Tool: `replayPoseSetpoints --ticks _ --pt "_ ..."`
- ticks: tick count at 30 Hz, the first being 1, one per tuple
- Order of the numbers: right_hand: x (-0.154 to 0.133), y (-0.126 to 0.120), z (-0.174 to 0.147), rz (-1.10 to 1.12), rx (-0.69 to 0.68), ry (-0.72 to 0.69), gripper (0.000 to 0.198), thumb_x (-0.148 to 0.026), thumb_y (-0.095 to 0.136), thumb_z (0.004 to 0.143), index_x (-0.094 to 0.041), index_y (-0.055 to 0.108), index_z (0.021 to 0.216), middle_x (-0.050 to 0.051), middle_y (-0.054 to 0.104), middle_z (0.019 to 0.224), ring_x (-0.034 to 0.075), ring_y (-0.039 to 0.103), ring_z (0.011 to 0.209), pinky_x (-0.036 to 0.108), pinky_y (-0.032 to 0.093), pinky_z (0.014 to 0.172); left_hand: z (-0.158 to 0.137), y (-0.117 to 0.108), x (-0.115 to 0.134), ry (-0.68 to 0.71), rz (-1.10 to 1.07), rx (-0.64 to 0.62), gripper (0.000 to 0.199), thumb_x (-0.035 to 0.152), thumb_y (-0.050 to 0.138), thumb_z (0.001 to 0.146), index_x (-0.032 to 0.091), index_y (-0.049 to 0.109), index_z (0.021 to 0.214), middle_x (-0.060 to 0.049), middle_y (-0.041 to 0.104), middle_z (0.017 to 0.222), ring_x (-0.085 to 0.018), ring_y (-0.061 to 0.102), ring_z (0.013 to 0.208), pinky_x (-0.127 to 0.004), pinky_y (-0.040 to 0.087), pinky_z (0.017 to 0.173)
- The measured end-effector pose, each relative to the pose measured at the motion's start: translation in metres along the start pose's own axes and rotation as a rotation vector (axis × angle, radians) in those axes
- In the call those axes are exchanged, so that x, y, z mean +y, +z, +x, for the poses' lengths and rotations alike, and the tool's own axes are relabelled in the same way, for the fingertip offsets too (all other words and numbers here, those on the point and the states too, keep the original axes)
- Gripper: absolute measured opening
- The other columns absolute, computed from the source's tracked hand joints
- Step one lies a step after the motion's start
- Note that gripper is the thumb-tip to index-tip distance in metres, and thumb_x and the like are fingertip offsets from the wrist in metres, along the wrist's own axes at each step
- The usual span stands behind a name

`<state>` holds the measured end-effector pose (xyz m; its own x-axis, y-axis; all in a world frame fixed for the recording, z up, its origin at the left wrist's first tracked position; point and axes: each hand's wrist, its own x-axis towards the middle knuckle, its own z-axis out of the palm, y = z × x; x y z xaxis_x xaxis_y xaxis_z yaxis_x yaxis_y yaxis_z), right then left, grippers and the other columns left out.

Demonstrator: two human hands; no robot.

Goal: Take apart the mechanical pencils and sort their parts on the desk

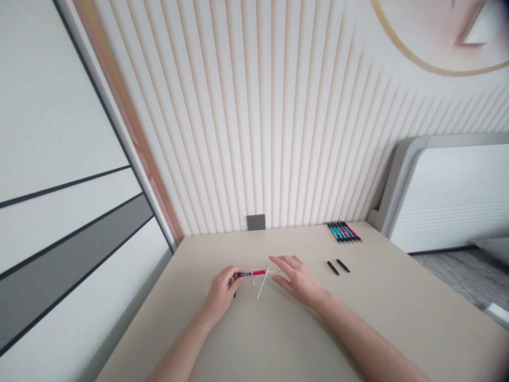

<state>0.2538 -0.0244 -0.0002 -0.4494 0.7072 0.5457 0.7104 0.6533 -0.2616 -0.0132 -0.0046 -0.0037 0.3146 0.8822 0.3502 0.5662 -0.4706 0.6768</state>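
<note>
My left hand [224, 289] pinches a pen barrel [258, 272], black toward the hand and pink toward the right. Its pink end points at my right hand [296, 278], whose thumb and fingers are spread apart. A faint whitish thin piece [273, 271] shows between the barrel and the right fingers; I cannot tell whether they touch it. Slanting below the barrel's tip is a thin white stick [262, 286], like a pen refill. A tiny white piece [253, 283] lies beside it. Under the left hand, a small black part [235, 295] is partly hidden.
Two short black pieces [338, 266] lie on the beige table [254, 345], right of my right hand. Farther back sits a row of several pens [344, 232] in blue, pink and black. A dark wall socket [255, 222] is above the table's back edge.
</note>
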Motion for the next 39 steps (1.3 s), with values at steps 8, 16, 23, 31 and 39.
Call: replayPoseSetpoints --ticks 8,16,23,31,39 --pt "0.016 0.001 -0.003 0.016 0.009 0.075 0.022 -0.031 0.045 0.099 -0.021 0.063 0.108 0.006 0.070 0.094 0.019 0.063 0.088 0.035 0.045 0.083 -0.001 -0.002 -0.002 -0.036 0.004 0.055 0.020 0.035 0.053 0.088 0.020 0.065 0.094 -0.002 0.067 0.082 -0.015 0.059 0.067 -0.026 0.047 0.065" --pt "0.014 0.006 -0.005 0.087 0.012 -0.006 0.020 -0.027 0.046 0.099 -0.021 0.064 0.096 0.004 0.069 0.087 0.017 0.059 0.081 0.032 0.043 0.078 -0.003 -0.001 -0.003 0.046 0.006 0.014 0.015 0.029 0.055 0.088 0.020 0.066 0.093 -0.002 0.067 0.084 -0.015 0.057 0.067 -0.025 0.045 0.066" --pt "0.010 0.000 -0.003 0.045 0.034 -0.053 0.021 -0.026 0.045 0.099 -0.020 0.064 0.094 0.007 0.066 0.085 0.019 0.057 0.082 0.032 0.043 0.076 -0.005 -0.003 -0.001 0.091 -0.022 -0.008 0.014 0.030 0.058 0.088 0.020 0.067 0.092 0.000 0.063 0.076 -0.014 0.057 0.069 -0.024 0.044 0.066" --pt "0.004 -0.001 -0.004 0.113 0.031 -0.046 0.021 -0.026 0.042 0.100 -0.019 0.062 0.096 0.007 0.065 0.087 0.019 0.055 0.082 0.031 0.043 0.076 -0.006 -0.003 0.000 0.095 -0.027 -0.012 0.012 0.027 0.057 0.088 0.020 0.066 0.092 -0.001 0.063 0.077 -0.014 0.058 0.069 -0.024 0.044 0.066" --pt "0.010 0.007 -0.004 0.047 -0.026 0.075 0.036 -0.034 0.040 0.101 -0.019 0.061 0.077 0.003 0.066 0.073 0.016 0.057 0.069 0.030 0.038 0.074 -0.005 -0.001 -0.002 0.156 -0.010 -0.039 0.010 0.025 0.057 0.088 0.020 0.065 0.091 -0.001 0.065 0.080 -0.015 0.060 0.072 -0.023 0.046 0.068"
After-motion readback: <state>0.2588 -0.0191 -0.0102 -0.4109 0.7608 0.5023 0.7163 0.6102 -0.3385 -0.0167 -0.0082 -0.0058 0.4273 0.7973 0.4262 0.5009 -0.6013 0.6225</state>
